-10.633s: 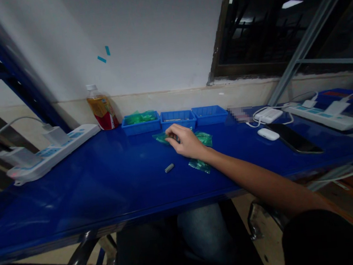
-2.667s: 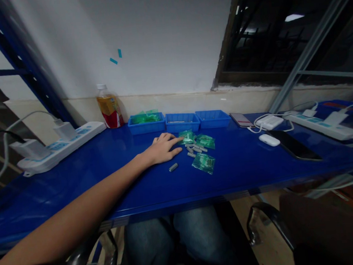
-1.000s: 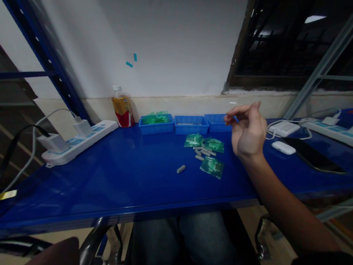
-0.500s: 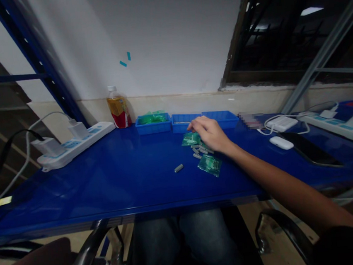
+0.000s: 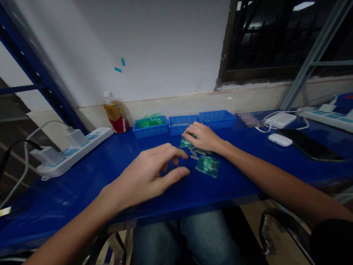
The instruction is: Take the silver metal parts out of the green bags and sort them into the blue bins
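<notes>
Above the blue table (image 5: 133, 205), my left hand (image 5: 155, 170) is open, its thumb and fingers apart with nothing visible between them. My right hand (image 5: 203, 137) has its fingers curled over a small green plastic bag (image 5: 185, 143), the fingertips at the bag's upper part; the hand partly covers it. Just below that hand lie several small silver metal pins (image 5: 194, 157). A second green bag (image 5: 207, 165), seemingly with small parts inside, lies flat in front of them, to the right of my left thumb.
Along the wall stand a blue bin with green bags (image 5: 151, 132), a middle blue bin (image 5: 180, 128) and a right blue bin (image 5: 221, 124). A drink bottle (image 5: 116, 114) and a power strip (image 5: 72, 153) are to the left. An earbud case (image 5: 280, 140) and a phone (image 5: 312, 146) lie right.
My left hand has come in from the lower left over the table. The right hand has lowered slightly onto the upper bag. A single silver pin that lay apart is now hidden by my left hand.
</notes>
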A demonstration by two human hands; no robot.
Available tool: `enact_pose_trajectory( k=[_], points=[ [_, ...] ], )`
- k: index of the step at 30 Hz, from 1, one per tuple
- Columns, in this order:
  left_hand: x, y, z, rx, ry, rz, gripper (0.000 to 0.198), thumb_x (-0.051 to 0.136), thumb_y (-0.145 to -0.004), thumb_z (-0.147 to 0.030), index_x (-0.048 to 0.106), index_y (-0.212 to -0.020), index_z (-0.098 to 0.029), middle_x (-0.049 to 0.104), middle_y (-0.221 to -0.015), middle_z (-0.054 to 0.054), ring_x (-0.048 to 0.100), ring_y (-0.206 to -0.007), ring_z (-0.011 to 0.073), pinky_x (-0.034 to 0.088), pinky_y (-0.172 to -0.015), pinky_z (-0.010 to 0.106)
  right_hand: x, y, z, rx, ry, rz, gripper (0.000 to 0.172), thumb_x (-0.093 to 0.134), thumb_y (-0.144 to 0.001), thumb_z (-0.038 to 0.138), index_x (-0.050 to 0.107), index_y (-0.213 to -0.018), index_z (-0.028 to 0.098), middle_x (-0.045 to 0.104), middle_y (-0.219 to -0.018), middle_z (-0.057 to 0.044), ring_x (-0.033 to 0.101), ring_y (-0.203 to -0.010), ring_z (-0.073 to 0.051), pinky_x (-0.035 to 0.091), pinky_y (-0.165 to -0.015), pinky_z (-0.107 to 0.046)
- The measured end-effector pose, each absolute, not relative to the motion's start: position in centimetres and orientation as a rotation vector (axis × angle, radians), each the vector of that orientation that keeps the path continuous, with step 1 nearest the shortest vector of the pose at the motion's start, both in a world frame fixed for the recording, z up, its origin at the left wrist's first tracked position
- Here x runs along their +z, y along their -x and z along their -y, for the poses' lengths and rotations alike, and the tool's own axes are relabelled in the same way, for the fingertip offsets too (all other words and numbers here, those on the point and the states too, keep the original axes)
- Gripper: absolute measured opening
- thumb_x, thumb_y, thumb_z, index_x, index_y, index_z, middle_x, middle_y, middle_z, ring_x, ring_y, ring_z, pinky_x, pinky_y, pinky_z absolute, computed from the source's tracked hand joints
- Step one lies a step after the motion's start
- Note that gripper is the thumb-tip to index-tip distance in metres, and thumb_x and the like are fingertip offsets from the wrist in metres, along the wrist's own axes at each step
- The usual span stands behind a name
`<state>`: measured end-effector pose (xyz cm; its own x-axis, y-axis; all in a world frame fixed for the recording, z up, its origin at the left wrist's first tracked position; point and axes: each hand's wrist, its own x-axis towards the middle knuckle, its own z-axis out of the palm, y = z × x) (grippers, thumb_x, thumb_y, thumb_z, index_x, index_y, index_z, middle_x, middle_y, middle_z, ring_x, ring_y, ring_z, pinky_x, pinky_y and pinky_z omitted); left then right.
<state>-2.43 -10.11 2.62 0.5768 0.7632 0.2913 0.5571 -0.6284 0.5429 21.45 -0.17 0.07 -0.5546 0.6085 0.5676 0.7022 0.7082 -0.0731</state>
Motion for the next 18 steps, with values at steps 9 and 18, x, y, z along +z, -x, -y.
enact_pose_trajectory(
  k=[9,18],
  points=[
    [0.6,0.8,3.9,0.327,-2.675,-0.813,0.010,0.047,-0.087,-0.025,0.054,-0.089,-0.019,0.057,-0.082,0.002,0.052,-0.070,0.0139,0.038,-0.065,0.024,-0.5,-20.3,-0.3,-0.061,0.988,2.340,0.024,0.045,-0.092,0.031,0.062,-0.085,0.017,0.063,-0.082,-0.006,0.051,-0.081,-0.018,0.038,-0.076,-0.032],
    [-1.4,-0.3,-2.3,0.993,-1.876,-0.894,0.026,0.054,-0.083,-0.033,0.031,-0.079,-0.020,0.046,-0.064,-0.005,0.048,-0.058,0.0092,0.038,-0.055,0.021,-0.8,-18.1,0.0,0.060,0.825,2.301,0.015,0.054,-0.084,0.017,0.057,-0.098,0.016,0.059,-0.092,-0.007,0.053,-0.088,-0.018,0.041,-0.080,-0.031]
  ],
)
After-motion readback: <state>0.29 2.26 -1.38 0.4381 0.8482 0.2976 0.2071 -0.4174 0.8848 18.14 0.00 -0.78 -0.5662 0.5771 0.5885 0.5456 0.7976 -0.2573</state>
